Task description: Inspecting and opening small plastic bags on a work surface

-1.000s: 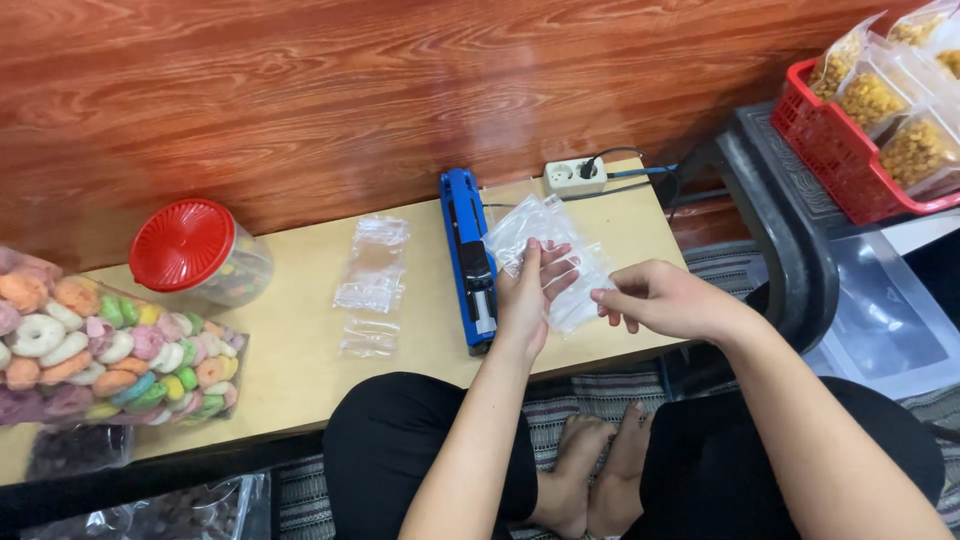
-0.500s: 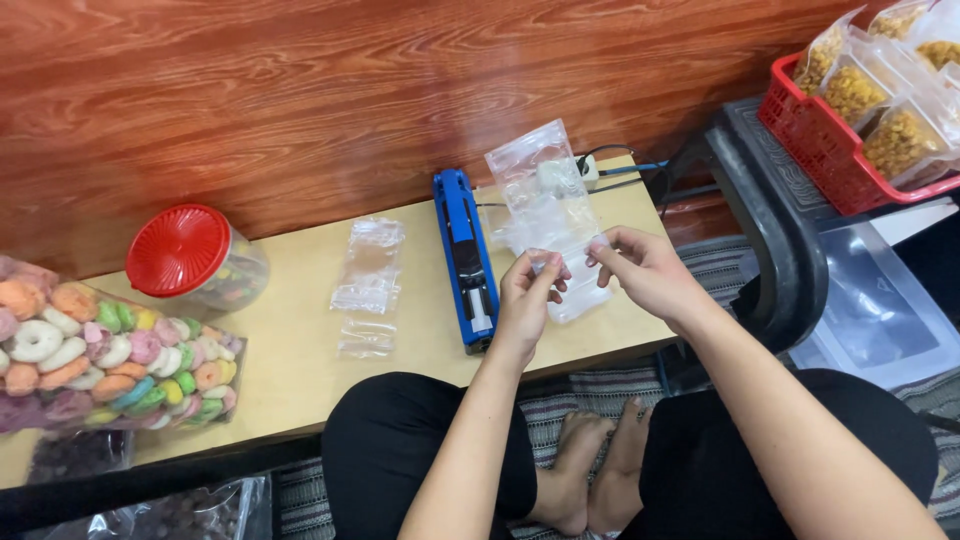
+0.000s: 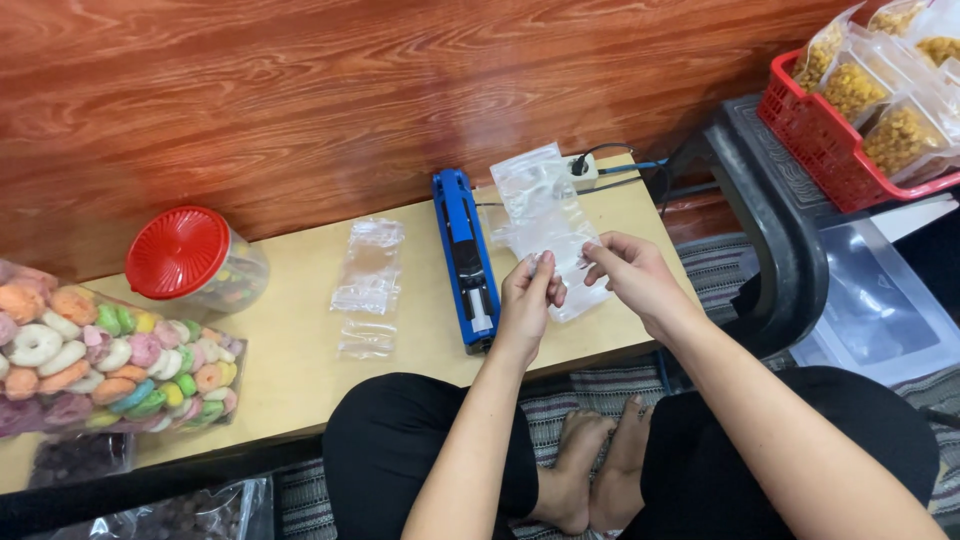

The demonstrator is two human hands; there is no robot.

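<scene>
1. The left hand (image 3: 527,298) pinched the near edge of the clear plastic bag (image 3: 545,215).
2. The right hand (image 3: 630,275) gripped the same edge.
3. The bag extended away from both hands, above the table (image 3: 290,350), right of the blue sealer (image 3: 467,260).

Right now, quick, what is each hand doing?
Left hand: closed, pinching the clear plastic bag.
Right hand: closed, pinching the same bag's edge.
</scene>
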